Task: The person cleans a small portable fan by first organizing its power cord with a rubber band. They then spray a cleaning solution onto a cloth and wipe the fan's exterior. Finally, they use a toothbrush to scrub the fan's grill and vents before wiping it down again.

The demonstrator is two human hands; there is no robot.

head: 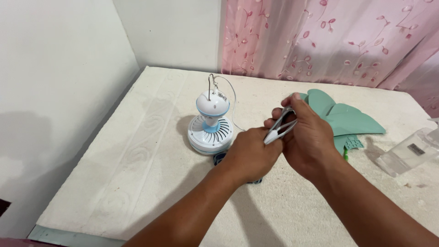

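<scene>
Both hands meet at mid-scene over the bed, touching each other. The right hand (307, 137) is clamped on small grey thread snips (280, 128), fingers wrapped round the handles, tips pointing left and down. The left hand (250, 153) is closed into a loose fist right at the snip tips; whether it pinches anything is hidden. A dark blue part (220, 158) peeks out under the left hand, mostly covered. Just left and farther off stands a white and light blue fan unit (211, 126) with a wire hook on top and a thin white cord. Right of the hands lie teal fan blades (344, 116). At the far right sits clear plastic packaging (411, 153). All rest on a cream quilted mattress (137, 164). A pink floral curtain (329, 39) hangs behind.
</scene>
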